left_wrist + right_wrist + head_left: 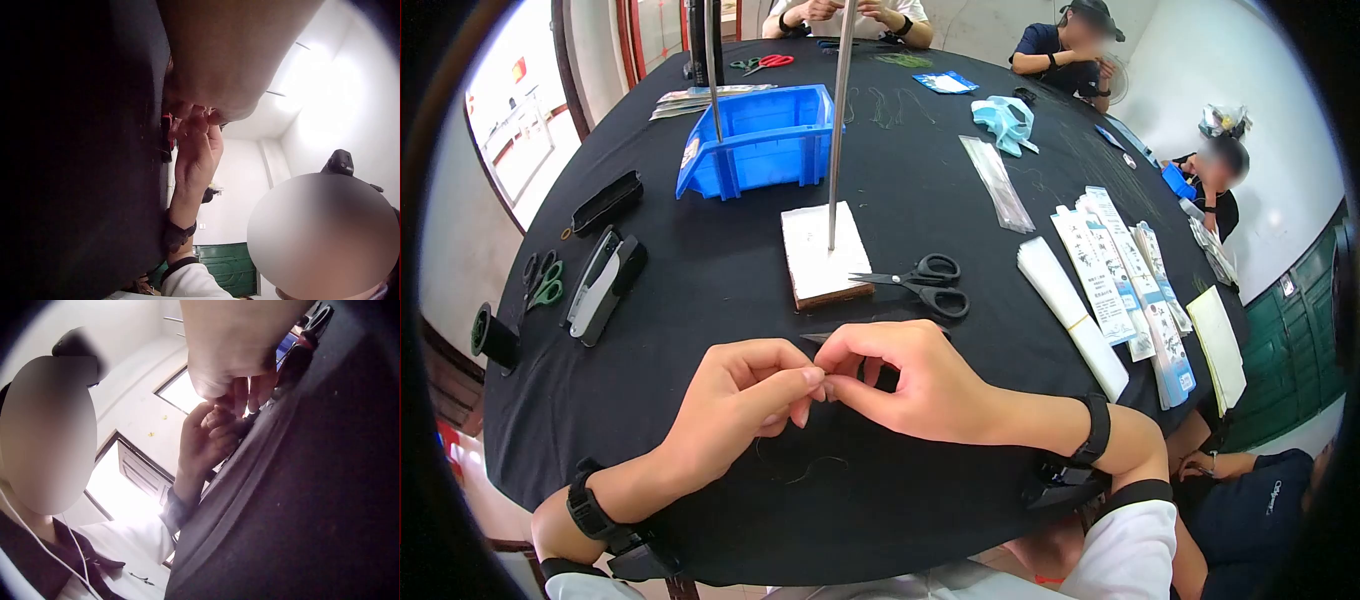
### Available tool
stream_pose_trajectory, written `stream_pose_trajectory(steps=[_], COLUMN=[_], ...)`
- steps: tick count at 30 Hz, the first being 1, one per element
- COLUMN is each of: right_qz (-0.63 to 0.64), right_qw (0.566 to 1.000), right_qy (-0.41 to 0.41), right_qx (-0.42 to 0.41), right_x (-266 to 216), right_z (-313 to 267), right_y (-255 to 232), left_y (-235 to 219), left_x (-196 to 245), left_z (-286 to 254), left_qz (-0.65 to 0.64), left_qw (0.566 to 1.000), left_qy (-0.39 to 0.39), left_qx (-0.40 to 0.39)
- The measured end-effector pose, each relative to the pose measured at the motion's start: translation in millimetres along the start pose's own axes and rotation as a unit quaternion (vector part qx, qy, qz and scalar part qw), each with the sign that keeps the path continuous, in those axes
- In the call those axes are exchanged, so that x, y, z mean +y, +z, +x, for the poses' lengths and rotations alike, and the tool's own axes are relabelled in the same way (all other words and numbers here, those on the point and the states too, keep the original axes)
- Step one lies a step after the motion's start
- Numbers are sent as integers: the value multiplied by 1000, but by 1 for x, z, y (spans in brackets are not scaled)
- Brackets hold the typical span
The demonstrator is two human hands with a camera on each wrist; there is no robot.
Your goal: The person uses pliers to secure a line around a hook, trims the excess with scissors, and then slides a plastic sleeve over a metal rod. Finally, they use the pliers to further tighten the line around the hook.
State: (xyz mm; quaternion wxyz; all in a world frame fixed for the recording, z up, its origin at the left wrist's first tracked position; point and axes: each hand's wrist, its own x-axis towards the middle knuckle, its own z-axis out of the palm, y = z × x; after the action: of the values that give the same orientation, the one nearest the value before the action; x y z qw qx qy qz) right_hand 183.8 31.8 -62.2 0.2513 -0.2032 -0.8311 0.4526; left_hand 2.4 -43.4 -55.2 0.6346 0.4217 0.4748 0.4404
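From here, only my head view shows the thin, dark, curling strand below my left hand and right hand, bare fingertips together, whether clamped on it I cannot tell, near black-handled metal scissors on the black-clothed desk, while wrist views add a black, boxy head-worn device.

Left grip, right grip touching at fingertips, both pinching, fingers bent; forearms angled inward.
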Motion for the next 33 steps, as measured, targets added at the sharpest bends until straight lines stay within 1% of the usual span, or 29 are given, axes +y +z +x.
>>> stream_pose_trajectory(steps=[2,6,12,18,21,22,25,31,33], right_qz=[-5,-54,-91,-142,-152,-162,-154,-147,-166], right_qw=[1000,997,992,979,976,973,979,980,977], right_qy=[0,-53,-70,-125,-128,-145,-106,-99,-106], right_qx=[3,27,50,78,87,83,87,89,85], right_x=[0,-1,0,-1,-1,0,-3,-3,-4], right_z=[0,1,0,0,0,1,0,1,1], right_y=[0,-1,1,2,4,3,3,3,2], left_y=[0,0,-1,-4,-1,-3,-4,-6,-5], left_x=[1,0,0,-2,2,1,-1,-4,-2], left_z=[0,0,0,2,1,2,1,3,2], left_qz=[10,27,11,-12,3,7,10,-8,12], left_qw=[1000,1000,1000,998,998,998,1000,1000,1000], left_qy=[0,5,-6,-25,-20,-18,-3,7,15], left_qx=[-3,-6,-20,-55,-51,-55,-30,-16,4])
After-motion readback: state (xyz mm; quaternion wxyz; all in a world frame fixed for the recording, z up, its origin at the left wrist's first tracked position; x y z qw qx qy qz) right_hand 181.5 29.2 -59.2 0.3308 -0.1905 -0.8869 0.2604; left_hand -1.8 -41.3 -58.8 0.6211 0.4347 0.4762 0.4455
